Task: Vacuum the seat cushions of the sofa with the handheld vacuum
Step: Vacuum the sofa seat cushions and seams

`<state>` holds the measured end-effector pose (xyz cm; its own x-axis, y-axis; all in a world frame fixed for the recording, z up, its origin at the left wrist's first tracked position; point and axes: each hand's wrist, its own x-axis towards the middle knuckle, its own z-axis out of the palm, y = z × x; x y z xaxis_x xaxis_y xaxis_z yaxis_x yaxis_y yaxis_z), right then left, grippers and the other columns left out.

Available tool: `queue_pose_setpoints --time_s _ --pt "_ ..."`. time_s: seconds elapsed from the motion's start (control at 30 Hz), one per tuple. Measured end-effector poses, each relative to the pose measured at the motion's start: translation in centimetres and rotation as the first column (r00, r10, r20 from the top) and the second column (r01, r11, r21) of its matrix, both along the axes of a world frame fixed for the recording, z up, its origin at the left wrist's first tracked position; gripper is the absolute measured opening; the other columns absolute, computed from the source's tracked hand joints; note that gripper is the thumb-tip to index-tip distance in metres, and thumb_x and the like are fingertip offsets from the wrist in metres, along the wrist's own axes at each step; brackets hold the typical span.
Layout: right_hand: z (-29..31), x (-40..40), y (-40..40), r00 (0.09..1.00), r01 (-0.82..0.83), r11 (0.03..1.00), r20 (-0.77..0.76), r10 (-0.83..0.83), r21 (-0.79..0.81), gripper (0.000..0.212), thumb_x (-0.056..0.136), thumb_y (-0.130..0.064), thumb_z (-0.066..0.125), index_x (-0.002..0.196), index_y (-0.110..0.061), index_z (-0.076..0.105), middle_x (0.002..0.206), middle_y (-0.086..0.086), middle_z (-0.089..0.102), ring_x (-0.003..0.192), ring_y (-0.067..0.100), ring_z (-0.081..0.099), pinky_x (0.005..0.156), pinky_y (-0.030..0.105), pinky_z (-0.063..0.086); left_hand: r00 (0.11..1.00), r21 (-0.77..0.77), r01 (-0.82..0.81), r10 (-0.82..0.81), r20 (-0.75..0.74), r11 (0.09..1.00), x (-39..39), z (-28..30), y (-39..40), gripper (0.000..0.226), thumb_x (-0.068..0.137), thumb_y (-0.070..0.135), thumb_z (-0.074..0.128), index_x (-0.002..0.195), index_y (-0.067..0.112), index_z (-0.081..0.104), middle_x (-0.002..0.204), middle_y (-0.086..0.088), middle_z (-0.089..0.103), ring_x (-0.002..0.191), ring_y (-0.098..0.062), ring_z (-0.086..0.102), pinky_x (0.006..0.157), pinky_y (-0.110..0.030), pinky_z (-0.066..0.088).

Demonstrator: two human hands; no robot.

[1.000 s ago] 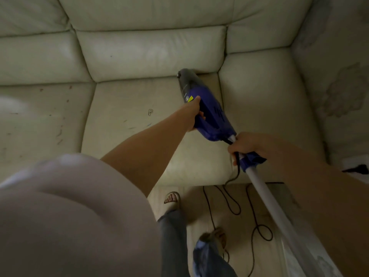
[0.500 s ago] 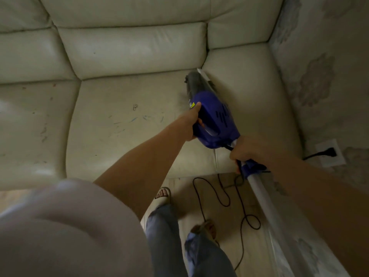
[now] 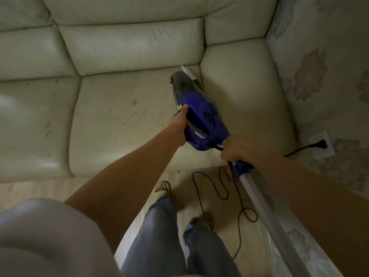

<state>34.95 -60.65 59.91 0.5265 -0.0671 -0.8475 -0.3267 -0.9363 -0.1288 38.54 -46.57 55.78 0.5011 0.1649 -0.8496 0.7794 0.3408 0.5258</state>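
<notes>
your left hand (image 3: 179, 124) curls round the front handle of the handheld vacuum (image 3: 201, 116), thumb lying along the blue body near a yellow mark. your right hand (image 3: 234, 149) grips the rear of the same vacuum, where the blue housing meets a pale tube (image 3: 265, 204) that runs back toward the lower right of the view. both arms reach forward over the front edge of the sofa (image 3: 127, 47).

the vacuum lies on the middle seat cushion (image 3: 123, 124), at that cushion's right edge, its grey dust cup and nozzle (image 3: 188, 73) pointing into the seam with the corner seat cushion (image 3: 243, 92), close to the back cushions. pen-like marks (image 3: 135, 114) show on the middle seat cushion, left of the vacuum.

a black power cord (image 3: 217, 191) loops on the floor (image 3: 32, 192) below the sofa's front edge, and a black plug (image 3: 319, 145) sits in a wall outlet (image 3: 324, 146) beside the sofa's right end. your jeans (image 3: 155, 236) and sandalled feet (image 3: 162, 187) stand on the floor before the cushion.
</notes>
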Motion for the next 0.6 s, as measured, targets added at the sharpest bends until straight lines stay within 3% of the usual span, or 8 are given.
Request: queue_pose_setpoints --time_s 0.1,0.17,0.27,0.33,0.4,0.47,0.53,0.6 --pt "0.8 1.0 -0.4 0.999 0.007 1.0 -0.037 -0.007 -0.001 0.025 0.098 -0.006 0.042 0.073 -0.004 0.045 0.07 0.013 0.05 0.054 0.018 0.048 0.044 0.024 0.046 0.999 -0.021 -0.037 0.037 -0.027 0.999 0.6 0.4 -0.5 0.042 0.087 0.053 0.059 0.096 0.013 0.052 0.063 0.0 0.049 0.052 -0.012 0.047 0.048 -0.024 0.041" --pt "1.2 2.4 -1.0 0.996 0.037 0.999 0.08 -0.039 0.025 0.029 0.096 -0.002 0.045 0.067 -0.007 0.043 0.063 0.009 0.045 0.05 0.016 0.044 0.034 0.023 0.043 0.995 -0.077 -0.093 0.089 -0.054 0.993 1.2 0.3 -1.1 0.043 0.086 0.057 0.059 0.089 0.014 0.054 0.059 0.004 0.049 0.05 -0.009 0.048 0.045 -0.024 0.041" --pt "0.7 5.9 -1.8 0.996 0.079 0.993 0.046 -0.075 -0.087 0.029 0.097 -0.007 0.046 0.069 -0.001 0.046 0.062 0.011 0.044 0.051 0.021 0.042 0.044 0.029 0.039 0.988 -0.148 -0.136 0.123 -0.095 0.979 3.3 -0.2 -2.4 0.046 0.086 0.058 0.057 0.103 0.016 0.063 0.087 0.013 0.07 0.077 -0.004 0.067 0.052 -0.02 0.051" --pt "0.1 7.4 -1.8 0.992 0.094 0.984 -0.073 -0.106 -0.15 0.032 0.099 -0.011 0.043 0.069 0.001 0.045 0.063 0.014 0.044 0.051 0.025 0.041 0.036 0.034 0.041 0.99 -0.16 -0.129 0.116 -0.085 0.979 4.3 -0.5 -2.5 0.043 0.087 0.058 0.056 0.093 0.015 0.061 0.064 0.01 0.068 0.055 -0.004 0.066 0.049 -0.019 0.05" --pt "-1.2 9.4 -1.5 0.992 0.071 0.985 -0.096 -0.086 -0.155 0.031 0.1 -0.01 0.042 0.071 0.0 0.046 0.063 0.015 0.044 0.049 0.025 0.041 0.021 0.018 0.033 0.993 -0.136 -0.086 0.074 -0.089 0.987 6.1 -0.8 -2.1 0.047 0.088 0.059 0.054 0.083 0.013 0.053 0.044 0.002 0.052 0.035 -0.009 0.05 0.039 -0.019 0.043" --pt "-2.4 10.9 -0.4 0.99 0.054 0.992 -0.121 -0.068 -0.116 0.026 0.101 -0.009 0.04 0.079 0.003 0.048 0.065 0.016 0.047 0.049 0.025 0.045 0.022 0.02 0.037 0.995 -0.075 -0.044 0.037 -0.093 0.996 8.4 -1.7 -0.8 0.049 0.088 0.061 0.052 0.079 0.013 0.049 0.043 0.001 0.046 0.036 -0.009 0.045 0.041 -0.02 0.039" --pt "-3.4 12.5 1.6 0.99 0.062 0.997 -0.125 -0.067 -0.044 0.021 0.1 -0.007 0.042 0.083 0.002 0.05 0.066 0.016 0.051 0.05 0.024 0.049 0.037 0.031 0.049 0.996 0.001 0.007 -0.007 -0.088 1.0 10.9 -2.7 1.3 0.052 0.089 0.061 0.05 0.068 0.014 0.043 0.032 0.003 0.039 0.034 -0.008 0.04 0.045 -0.02 0.035" --pt "-4.8 14.3 4.3 0.992 0.072 0.997 -0.11 -0.067 0.042 0.027 0.098 -0.006 0.045 0.071 -0.002 0.048 0.056 0.013 0.054 0.036 0.022 0.052 0.03 0.023 0.044 0.993 0.06 0.066 -0.06 -0.106 0.996 13.8 -3.8 4.2 0.053 0.089 0.061 0.05 0.064 0.015 0.042 0.03 0.004 0.036 0.043 -0.009 0.036 0.049 -0.019 0.032"
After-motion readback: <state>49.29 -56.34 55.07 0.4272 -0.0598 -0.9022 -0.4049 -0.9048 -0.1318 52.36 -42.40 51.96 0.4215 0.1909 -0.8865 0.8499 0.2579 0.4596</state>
